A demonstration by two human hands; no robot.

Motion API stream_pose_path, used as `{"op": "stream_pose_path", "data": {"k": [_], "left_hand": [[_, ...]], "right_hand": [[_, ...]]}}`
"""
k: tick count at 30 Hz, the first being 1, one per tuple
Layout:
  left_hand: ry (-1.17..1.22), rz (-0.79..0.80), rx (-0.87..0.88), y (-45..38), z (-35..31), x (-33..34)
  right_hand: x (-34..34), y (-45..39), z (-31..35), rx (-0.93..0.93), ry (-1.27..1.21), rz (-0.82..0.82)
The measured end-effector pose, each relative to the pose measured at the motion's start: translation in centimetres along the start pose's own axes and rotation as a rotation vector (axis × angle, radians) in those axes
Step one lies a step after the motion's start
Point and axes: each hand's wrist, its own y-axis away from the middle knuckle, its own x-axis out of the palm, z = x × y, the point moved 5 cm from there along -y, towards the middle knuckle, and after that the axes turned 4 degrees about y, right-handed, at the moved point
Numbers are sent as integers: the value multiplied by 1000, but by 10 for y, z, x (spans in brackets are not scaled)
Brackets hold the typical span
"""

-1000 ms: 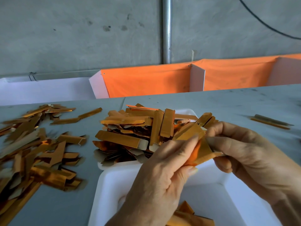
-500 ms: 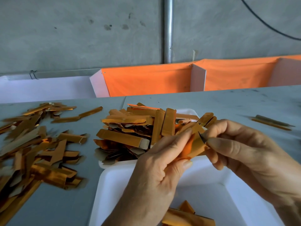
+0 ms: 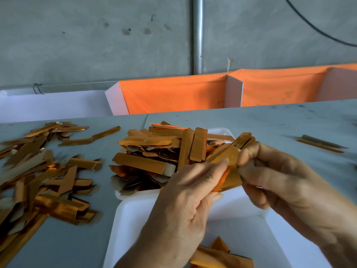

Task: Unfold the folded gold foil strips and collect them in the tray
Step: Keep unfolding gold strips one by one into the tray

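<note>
A grey worktop (image 3: 270, 120) is seen in front of a bare concrete wall (image 3: 96, 45), down which a metal pipe (image 3: 198, 35) runs. Behind the worktop, orange cloth (image 3: 173, 93) is stretched between white dividers.

A white tray (image 3: 131, 219) is placed nearest the viewer; a few gold strips (image 3: 220, 256) are lying in it at the lower edge of the view. Just beyond it, a second white tray (image 3: 222, 131) is heaped with folded gold foil strips (image 3: 146, 163), laid in many directions. A loose pile of strips (image 3: 38, 180) is spread on the worktop at the left, and a pair of strips (image 3: 320, 144) is seen well apart at the right.

One gold foil strip (image 3: 229, 171) is held above the near tray, between the two hands. It is pinched by the thumb and fingers of the left hand (image 3: 183, 206) at its lower left part and by the curled fingers of the right hand (image 3: 280, 182) at its upper right edge. Its long axis is tilted, running from lower left to upper right.
</note>
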Motion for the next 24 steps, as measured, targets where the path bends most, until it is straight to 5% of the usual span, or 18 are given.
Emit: {"op": "stream_pose_path", "data": {"k": [7, 24], "left_hand": [[7, -15, -15, 1, 0, -3], [57, -7, -123, 5, 2, 0]], "right_hand": [[1, -3, -6, 91, -279, 119], [-3, -4, -6, 165, -138, 4]]}}
